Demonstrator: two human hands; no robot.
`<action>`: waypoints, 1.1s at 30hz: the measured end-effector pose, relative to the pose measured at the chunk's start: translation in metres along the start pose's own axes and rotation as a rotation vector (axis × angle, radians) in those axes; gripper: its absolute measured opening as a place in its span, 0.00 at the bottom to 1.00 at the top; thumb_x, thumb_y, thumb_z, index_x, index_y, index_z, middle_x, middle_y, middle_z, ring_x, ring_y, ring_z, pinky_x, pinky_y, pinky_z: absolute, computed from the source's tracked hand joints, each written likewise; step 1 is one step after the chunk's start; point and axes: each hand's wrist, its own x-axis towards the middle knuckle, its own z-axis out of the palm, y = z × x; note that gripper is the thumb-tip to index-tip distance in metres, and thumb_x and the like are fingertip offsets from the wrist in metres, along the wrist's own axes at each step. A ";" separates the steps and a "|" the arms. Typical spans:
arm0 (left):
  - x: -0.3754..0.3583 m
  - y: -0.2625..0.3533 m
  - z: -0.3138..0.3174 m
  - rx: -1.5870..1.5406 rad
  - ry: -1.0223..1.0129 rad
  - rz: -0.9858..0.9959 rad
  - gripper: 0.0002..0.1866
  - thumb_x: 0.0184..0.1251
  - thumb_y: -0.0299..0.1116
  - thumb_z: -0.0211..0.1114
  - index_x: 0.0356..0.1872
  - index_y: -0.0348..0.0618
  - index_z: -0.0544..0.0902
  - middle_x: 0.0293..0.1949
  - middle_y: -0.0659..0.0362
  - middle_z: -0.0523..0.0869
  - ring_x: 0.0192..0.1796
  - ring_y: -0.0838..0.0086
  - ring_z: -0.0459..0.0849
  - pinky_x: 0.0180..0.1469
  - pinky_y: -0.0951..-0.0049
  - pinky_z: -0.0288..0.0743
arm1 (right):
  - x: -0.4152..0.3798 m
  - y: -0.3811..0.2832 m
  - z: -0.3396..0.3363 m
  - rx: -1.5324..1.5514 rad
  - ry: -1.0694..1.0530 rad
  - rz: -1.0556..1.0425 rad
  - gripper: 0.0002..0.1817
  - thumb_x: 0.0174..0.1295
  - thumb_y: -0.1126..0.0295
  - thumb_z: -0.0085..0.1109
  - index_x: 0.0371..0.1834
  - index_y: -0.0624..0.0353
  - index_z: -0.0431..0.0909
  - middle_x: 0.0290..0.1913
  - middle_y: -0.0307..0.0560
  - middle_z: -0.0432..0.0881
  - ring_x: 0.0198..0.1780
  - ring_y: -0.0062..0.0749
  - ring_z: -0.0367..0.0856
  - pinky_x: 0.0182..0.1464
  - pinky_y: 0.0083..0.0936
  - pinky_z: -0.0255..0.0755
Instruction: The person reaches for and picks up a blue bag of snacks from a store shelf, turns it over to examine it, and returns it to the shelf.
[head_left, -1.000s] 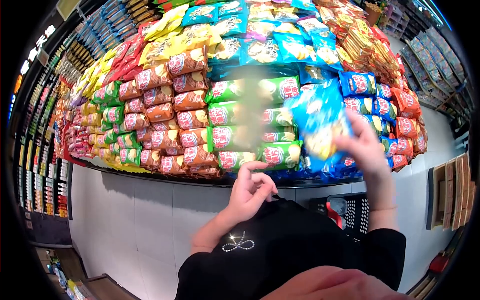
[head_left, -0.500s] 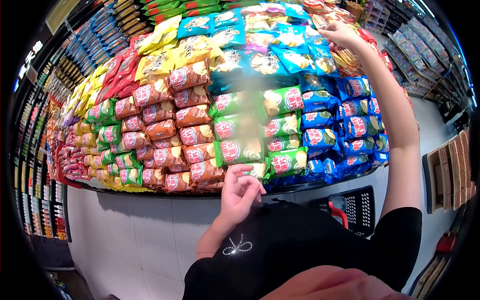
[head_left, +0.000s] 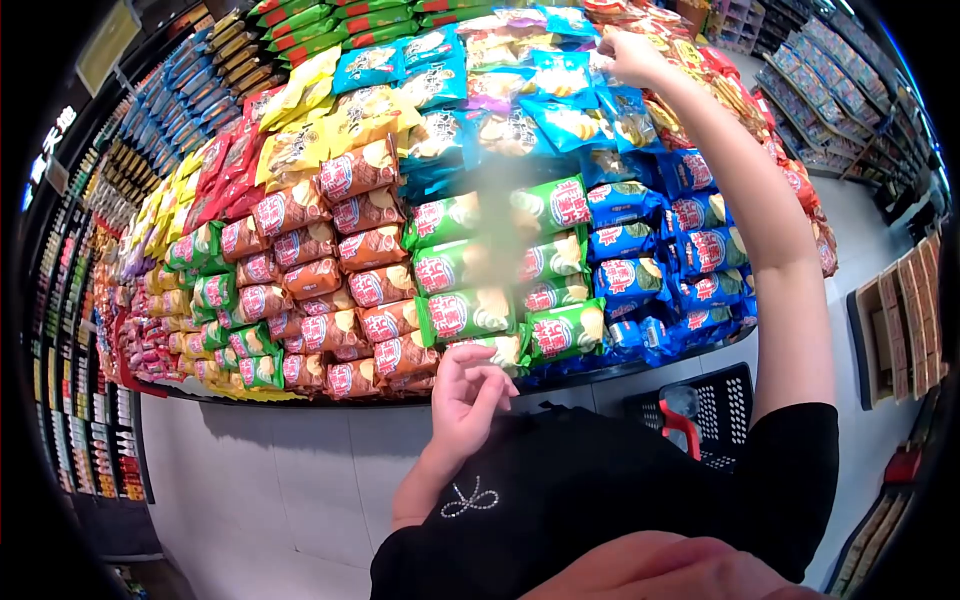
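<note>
My right arm stretches over a sloped display of snack packets. At its far end my right hand (head_left: 634,58) has its fingers bent down and drawn together at the far blue snack bags (head_left: 562,76) and red snack bags (head_left: 672,50). Whatever lies between those fingertips is hidden. Close to my body, my left hand (head_left: 464,402) hangs loosely curled with its fingers apart and holds nothing. It is in front of the green chip packets (head_left: 564,330) at the display's near edge. Brown chip packets (head_left: 352,378) are to its left, and blue chip packets (head_left: 626,278) lie to its right.
A black shopping basket (head_left: 722,412) with a red handle stands on the floor by my right side. Stocked shelves (head_left: 70,330) line the far left. Cardboard boxes (head_left: 902,325) are at the right. A blurred patch covers part of the green packets.
My right hand has moved left along the far bags, and its fingers look more drawn in. My left hand keeps nearly the same pose. The whole view has shifted slightly.
</note>
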 end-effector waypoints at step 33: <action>0.002 0.014 -0.042 0.038 0.104 0.128 0.12 0.61 0.22 0.51 0.45 0.39 0.64 0.25 0.59 0.75 0.26 0.82 0.73 0.27 0.86 0.67 | 0.068 0.012 0.001 -0.311 0.389 0.088 0.10 0.54 0.73 0.41 0.34 0.64 0.71 0.36 0.58 0.78 0.36 0.48 0.79 0.37 0.38 0.74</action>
